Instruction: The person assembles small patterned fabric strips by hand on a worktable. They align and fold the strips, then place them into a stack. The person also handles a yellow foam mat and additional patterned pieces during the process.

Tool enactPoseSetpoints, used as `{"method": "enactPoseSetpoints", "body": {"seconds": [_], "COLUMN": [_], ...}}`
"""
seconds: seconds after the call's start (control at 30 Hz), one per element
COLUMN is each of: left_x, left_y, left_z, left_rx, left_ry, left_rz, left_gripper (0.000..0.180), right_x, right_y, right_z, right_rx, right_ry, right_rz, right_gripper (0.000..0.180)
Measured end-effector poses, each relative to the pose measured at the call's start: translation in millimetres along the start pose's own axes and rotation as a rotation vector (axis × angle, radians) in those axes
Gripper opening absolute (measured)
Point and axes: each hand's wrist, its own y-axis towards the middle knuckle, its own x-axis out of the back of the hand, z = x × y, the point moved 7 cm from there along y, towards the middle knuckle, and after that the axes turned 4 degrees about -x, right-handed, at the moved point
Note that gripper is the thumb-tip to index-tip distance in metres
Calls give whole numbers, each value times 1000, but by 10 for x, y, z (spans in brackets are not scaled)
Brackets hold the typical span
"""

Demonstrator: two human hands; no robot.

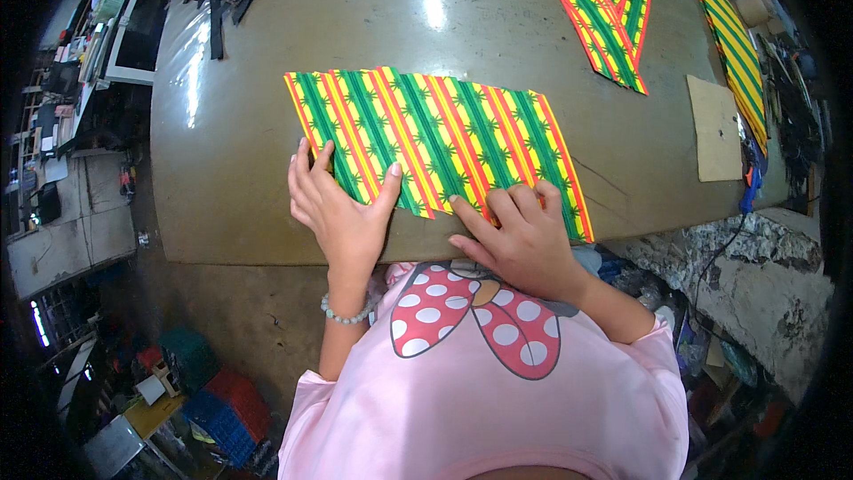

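Striped sheet (435, 144), green/yellow/red, lies flat mid-frame on the brown worktable (231, 142), near its front edge. Left hand (342, 204) has its fingers spread, palm down on the sheet's lower left corner, likely pinning it flat. Right hand (520, 236) has fingers curled onto the lower right edge, index extended along it; grip unclear. 2 more striped pieces (613, 13) upper right, another strip (733, 44) far right, plain tan card (715, 129) beside it. No readable labels.
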Motion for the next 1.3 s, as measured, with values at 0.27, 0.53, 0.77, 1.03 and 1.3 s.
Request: {"method": "enactPoseSetpoints", "body": {"seconds": [0.27, 0.53, 0.77, 1.03, 1.3], "left_x": [-4, 16, 222, 210, 120], "left_y": [4, 12, 66, 109, 107], "left_z": [12, 73, 305, 486, 252], "left_rx": [-15, 45, 93, 192, -3], "left_ry": [-4, -93, -390, -386, -179], "left_rz": [8, 2, -144, -99, -85], "left_gripper": [83, 54, 33, 32, 56], "right_x": [149, 278, 394, 281, 294], "right_y": [-146, -350, -540, -636, -627], "right_z": [-324, -674, -1121, -1381, -1368], "right_rx": [-265, -533, -684, -785, -792], "right_ry": [22, 50, 358, 488, 450], "right_rz": [15, -147, -446, -465, -459], "right_gripper": [35, 20, 16, 18, 17]}}
